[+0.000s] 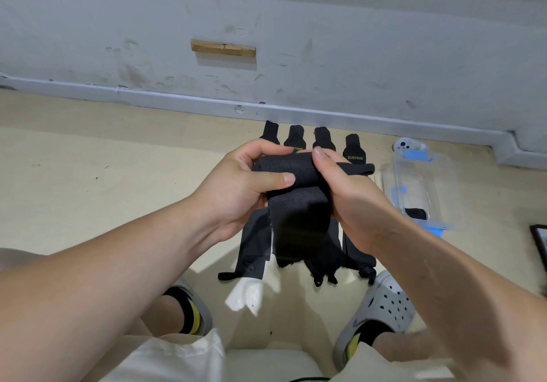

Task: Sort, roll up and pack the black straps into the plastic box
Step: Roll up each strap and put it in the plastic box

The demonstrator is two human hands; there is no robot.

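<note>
Both hands hold one wide black strap (299,219) in the air above the floor. My left hand (236,186) grips its rolled upper part from the left, thumb across the front. My right hand (352,195) grips the same roll from the right, and the strap's free end hangs down between my wrists. Several more black straps (353,149) lie side by side on the floor behind and below my hands, some with yellow lettering. The clear plastic box (420,183) with blue latches stands open at the right, with one dark roll (416,213) inside it.
A grey wall with a skirting board (207,106) runs close behind the straps. A white scrap of plastic (245,295) lies on the beige floor between my feet, which wear grey clogs (381,307). A dark framed object (540,245) sits at the right edge.
</note>
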